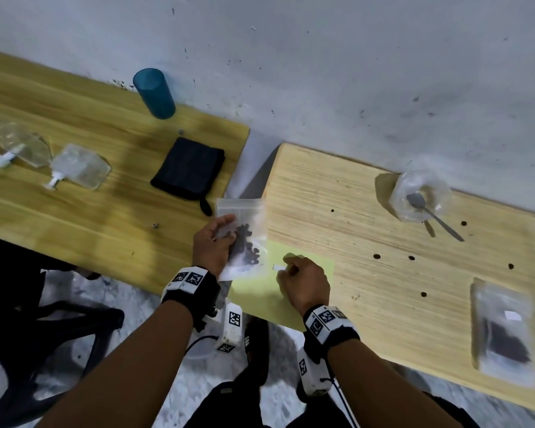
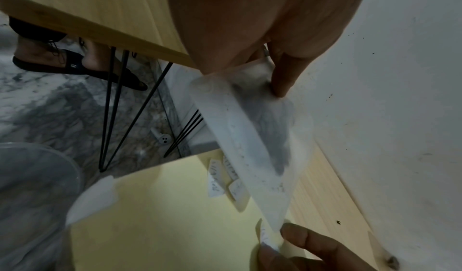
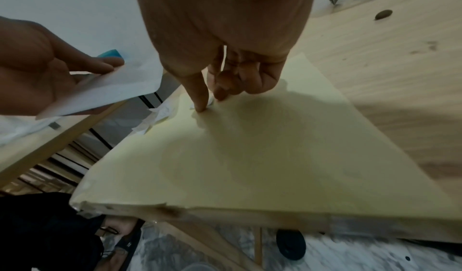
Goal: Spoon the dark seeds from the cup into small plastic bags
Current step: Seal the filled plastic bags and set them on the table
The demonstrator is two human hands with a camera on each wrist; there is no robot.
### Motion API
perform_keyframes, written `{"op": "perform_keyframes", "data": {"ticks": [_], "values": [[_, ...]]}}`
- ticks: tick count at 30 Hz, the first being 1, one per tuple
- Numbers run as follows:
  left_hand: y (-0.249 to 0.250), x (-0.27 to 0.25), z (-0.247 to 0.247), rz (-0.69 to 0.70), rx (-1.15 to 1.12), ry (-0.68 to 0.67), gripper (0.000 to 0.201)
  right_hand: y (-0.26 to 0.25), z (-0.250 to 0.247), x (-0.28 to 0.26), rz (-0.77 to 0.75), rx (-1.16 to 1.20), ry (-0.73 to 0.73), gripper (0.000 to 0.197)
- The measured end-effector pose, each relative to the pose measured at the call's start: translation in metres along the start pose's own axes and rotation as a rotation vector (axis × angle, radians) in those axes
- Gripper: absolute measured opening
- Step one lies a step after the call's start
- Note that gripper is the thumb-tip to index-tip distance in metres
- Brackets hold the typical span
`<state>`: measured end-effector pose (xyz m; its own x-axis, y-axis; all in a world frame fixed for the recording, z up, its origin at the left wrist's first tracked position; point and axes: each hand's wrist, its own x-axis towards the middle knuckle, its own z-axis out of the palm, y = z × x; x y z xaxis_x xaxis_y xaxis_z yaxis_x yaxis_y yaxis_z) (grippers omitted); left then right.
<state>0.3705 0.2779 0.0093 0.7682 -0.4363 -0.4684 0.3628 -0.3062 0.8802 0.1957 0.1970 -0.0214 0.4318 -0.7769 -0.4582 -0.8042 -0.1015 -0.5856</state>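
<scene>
My left hand (image 1: pixel 221 239) grips a small clear zip bag (image 1: pixel 244 242) with dark seeds in it, held over the gap between the two tables. The left wrist view shows the same bag (image 2: pixel 250 137) hanging from that hand's fingers (image 2: pixel 282 77). My right hand (image 1: pixel 288 267) rests on a pale yellow sheet (image 1: pixel 318 267) and pinches a small white label (image 1: pixel 278 267) with curled fingers (image 3: pixel 201 105). More white labels (image 2: pixel 235 188) lie on the sheet. The clear cup (image 1: pixel 420 193) with a metal spoon (image 1: pixel 433 214) stands far right by the wall.
A filled seed bag (image 1: pixel 504 332) lies on the right table's near edge. On the left table stand a blue tumbler (image 1: pixel 153 92), a black pouch (image 1: pixel 189 171) and two clear spouted pouches (image 1: pixel 78 165). A gap (image 1: pixel 247 177) separates the tables.
</scene>
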Motion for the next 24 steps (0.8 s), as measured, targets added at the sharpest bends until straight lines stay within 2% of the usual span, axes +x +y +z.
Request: {"op": "perform_keyframes", "data": {"ticks": [2, 9, 14, 19, 24], "values": [[-0.002, 0.0, 0.0, 0.004, 0.0, -0.002, 0.037, 0.001, 0.0, -0.001, -0.026, -0.025, 0.012, 0.022], [-0.004, -0.003, 0.001, -0.013, -0.015, -0.026, 0.036, 0.0, 0.001, 0.008, 0.047, 0.092, -0.032, 0.003], [-0.005, -0.001, 0.004, -0.021, -0.007, -0.007, 0.037, 0.004, -0.013, 0.01, -0.001, 0.215, -0.108, 0.009], [0.001, -0.003, 0.022, -0.02, -0.038, -0.088, 0.035, 0.01, -0.048, 0.004, -0.03, 0.438, -0.031, 0.013], [0.015, -0.015, 0.064, 0.067, 0.075, -0.17, 0.038, 0.003, -0.106, 0.003, -0.075, 0.559, 0.01, 0.018]]}}
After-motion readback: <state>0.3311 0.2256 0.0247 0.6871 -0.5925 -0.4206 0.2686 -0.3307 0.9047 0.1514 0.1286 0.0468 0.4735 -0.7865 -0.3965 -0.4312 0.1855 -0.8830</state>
